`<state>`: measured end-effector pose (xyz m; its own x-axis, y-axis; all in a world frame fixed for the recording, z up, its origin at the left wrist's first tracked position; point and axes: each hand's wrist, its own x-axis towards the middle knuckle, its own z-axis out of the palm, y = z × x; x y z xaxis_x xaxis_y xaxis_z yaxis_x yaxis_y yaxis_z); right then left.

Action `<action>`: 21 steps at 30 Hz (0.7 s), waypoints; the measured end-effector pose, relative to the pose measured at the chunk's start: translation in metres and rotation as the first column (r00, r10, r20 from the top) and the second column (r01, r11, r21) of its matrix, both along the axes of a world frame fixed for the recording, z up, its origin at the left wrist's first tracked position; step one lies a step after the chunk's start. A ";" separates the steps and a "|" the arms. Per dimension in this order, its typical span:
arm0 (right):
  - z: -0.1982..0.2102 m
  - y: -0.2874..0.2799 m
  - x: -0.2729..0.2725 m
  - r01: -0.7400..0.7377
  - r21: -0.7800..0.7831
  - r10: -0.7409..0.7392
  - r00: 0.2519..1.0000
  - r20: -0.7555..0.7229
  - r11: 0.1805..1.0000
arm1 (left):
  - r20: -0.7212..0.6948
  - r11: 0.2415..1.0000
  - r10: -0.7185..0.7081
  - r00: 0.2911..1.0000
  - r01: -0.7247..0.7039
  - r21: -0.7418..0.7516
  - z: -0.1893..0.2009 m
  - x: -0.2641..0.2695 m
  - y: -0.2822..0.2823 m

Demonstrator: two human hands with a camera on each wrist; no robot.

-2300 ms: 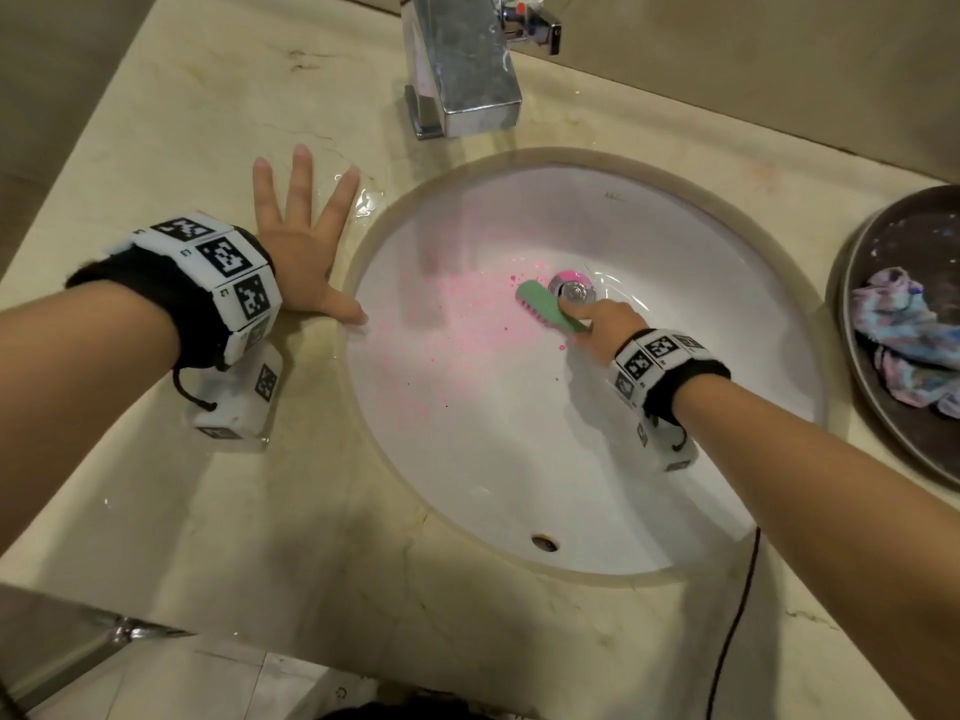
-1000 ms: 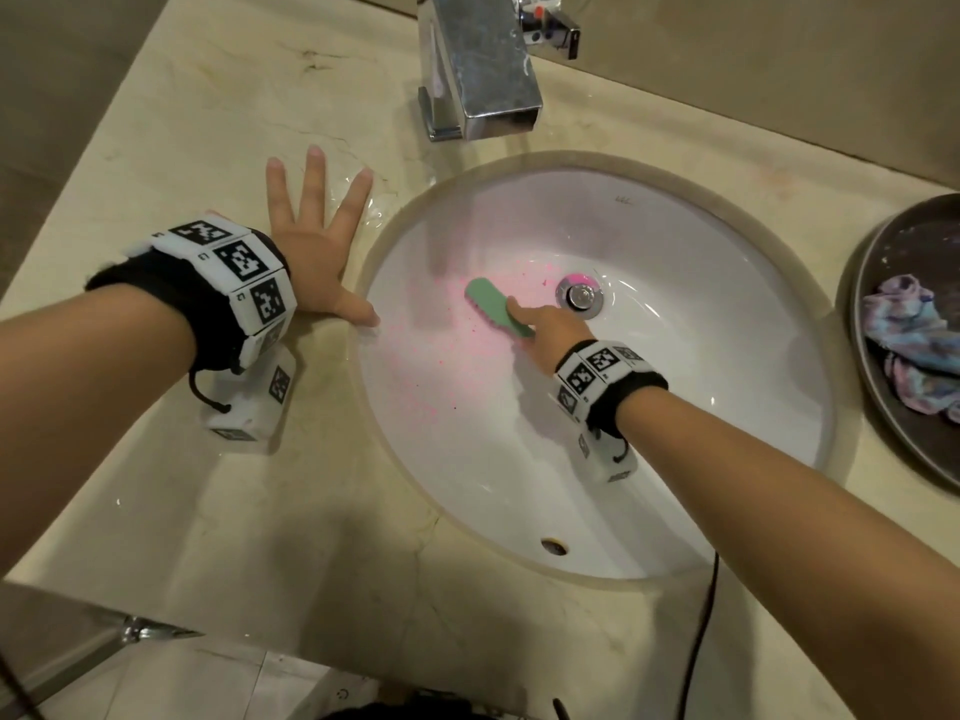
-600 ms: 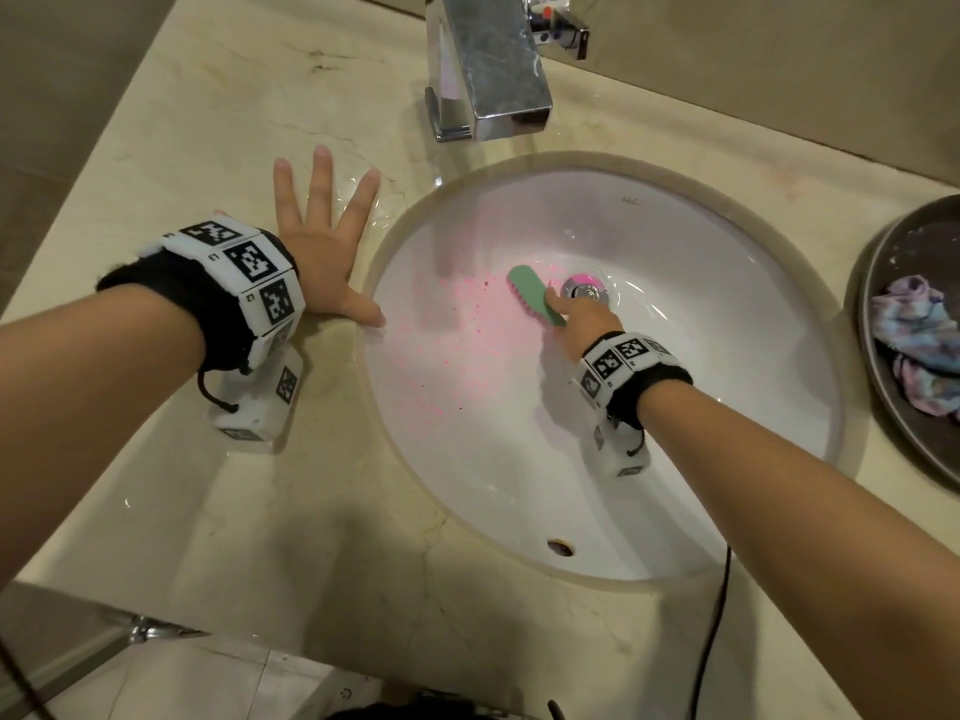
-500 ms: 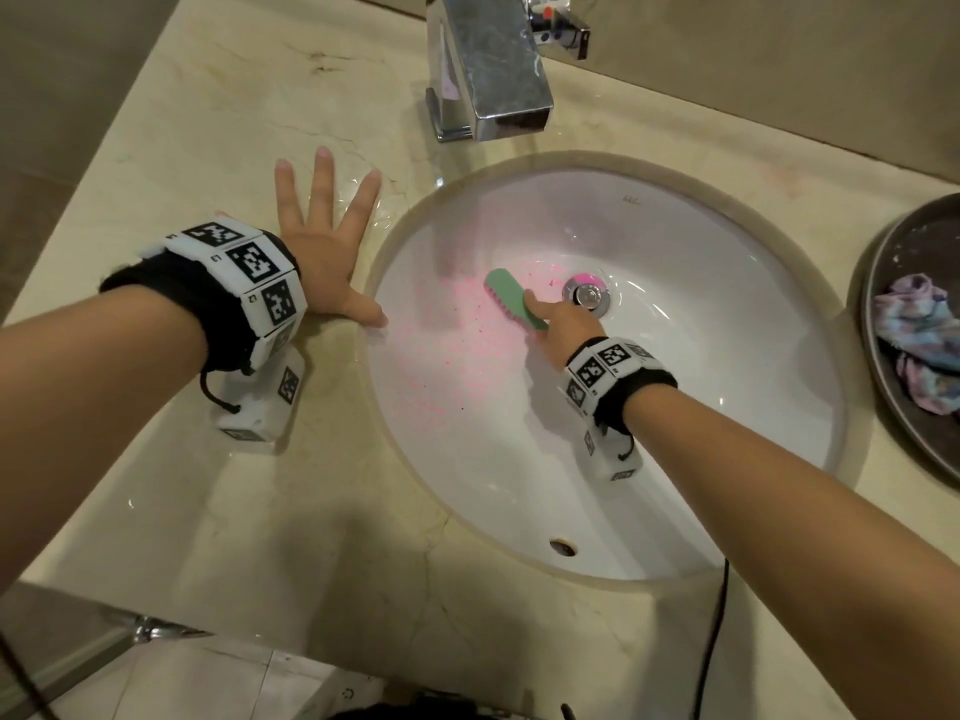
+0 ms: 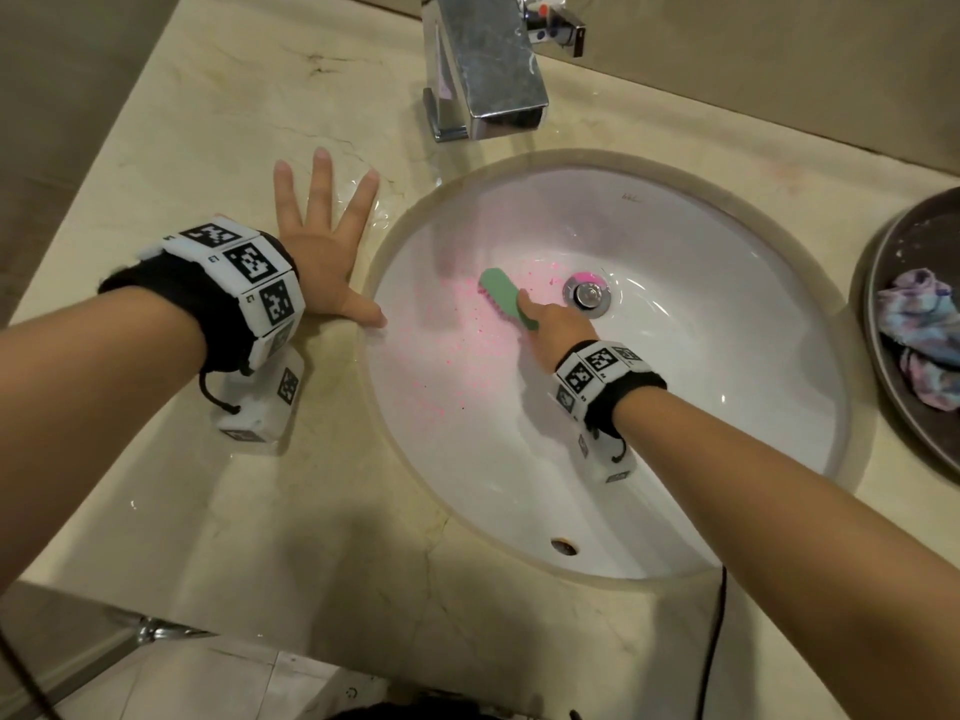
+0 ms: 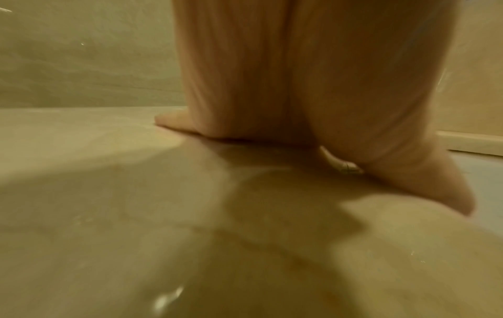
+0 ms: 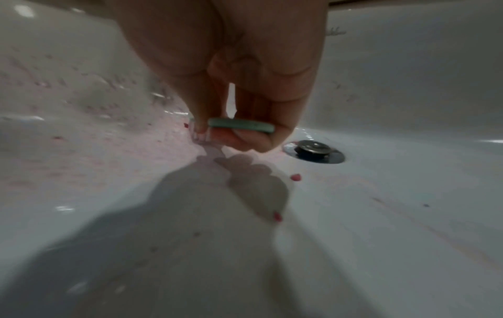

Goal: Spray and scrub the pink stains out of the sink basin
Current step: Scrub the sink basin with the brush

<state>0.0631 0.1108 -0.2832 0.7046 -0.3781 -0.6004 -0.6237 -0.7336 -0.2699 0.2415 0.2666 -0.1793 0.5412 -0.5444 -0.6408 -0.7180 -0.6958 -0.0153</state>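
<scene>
The right hand [image 5: 553,332] pinches the near end of a small green scrub brush [image 5: 506,298], thumb on one edge and fingers curled round the other, as the right wrist view shows [image 7: 241,125]. The bristles press down on the white sink basin [image 5: 701,356], on its sloping floor just left of the metal drain stopper [image 5: 588,293], which carries a pink smear on its far side. The brush's long axis runs diagonally: the held end points toward the near right of the basin, the free rounded end toward the far left rim. It lies nearly flat, back uppermost.

The pink stains [image 5: 457,356] spread leftward from the brush, up the basin's left wall, as a haze with scattered specks; a few darker drops sit near the wrist. The left hand [image 5: 322,252] lies flat on the marble countertop [image 5: 208,511] at the basin's left rim, fingers straight and spread, holding nothing, apparently as a brace.

The step in hand looks like scrubbing, and the spraying appears done, since the surface is wet. Much pink remains, so the next move probably calls for firm strokes carried left across the stained wall.

At the counter's right edge a dark dish [image 5: 883,407] holds a crumpled multicoloured cloth [image 5: 919,345]; a chrome faucet [image 5: 483,65] stands behind the basin.
</scene>
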 end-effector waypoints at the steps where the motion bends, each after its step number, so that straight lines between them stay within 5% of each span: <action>1: -0.001 0.003 0.001 -0.030 0.009 0.030 1.000 0.001 1.000 | -0.003 1.000 0.002 1.000 -0.002 -0.001 0.000 0.000 0.000; 10: 0.009 -0.024 -0.026 0.048 -0.047 -0.051 0.997 -0.053 0.998 | 0.001 1.000 0.000 1.000 0.000 0.010 -0.002 0.002 0.000; 16: 0.000 0.004 0.004 0.023 0.082 -0.024 1.000 0.016 0.996 | 0.007 1.000 0.002 1.000 -0.002 0.012 0.000 0.001 0.000; 21: -0.004 0.009 -0.022 0.007 0.146 -0.008 1.000 0.008 0.989 | 0.007 1.000 0.002 1.000 -0.002 0.012 0.000 0.001 0.000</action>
